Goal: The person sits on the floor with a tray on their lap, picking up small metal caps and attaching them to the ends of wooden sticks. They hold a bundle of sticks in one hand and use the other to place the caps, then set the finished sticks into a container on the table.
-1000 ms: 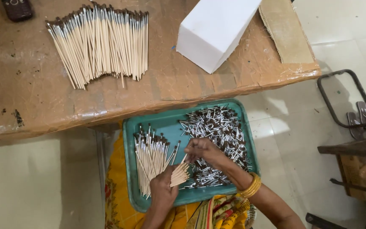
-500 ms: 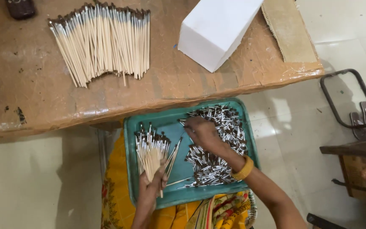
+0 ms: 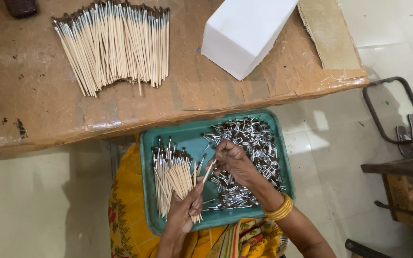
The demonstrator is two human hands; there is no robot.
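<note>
A teal tray [image 3: 182, 134] rests on my lap. My left hand [image 3: 183, 212] is closed around a small bundle of bare wooden sticks [image 3: 181, 182] above the tray's left side. Beside it in the tray lie several finished brushes [image 3: 163, 160] with dark tips. My right hand [image 3: 233, 160] pinches one stick [image 3: 208, 171] at its upper end, just over the heap of small metal brush heads [image 3: 252, 153] that fills the tray's right half.
A brown table [image 3: 39, 112] stands ahead of the tray. On it lie a wide row of finished brushes [image 3: 115, 45], a white box [image 3: 244, 33] and a tan strip [image 3: 328, 33]. A metal frame [image 3: 388, 117] and sandals stand on the pale floor at right.
My right hand reached up into the brush heads and has come back toward the bundle, now pinching a single stick. My left hand keeps its hold on the sticks.
</note>
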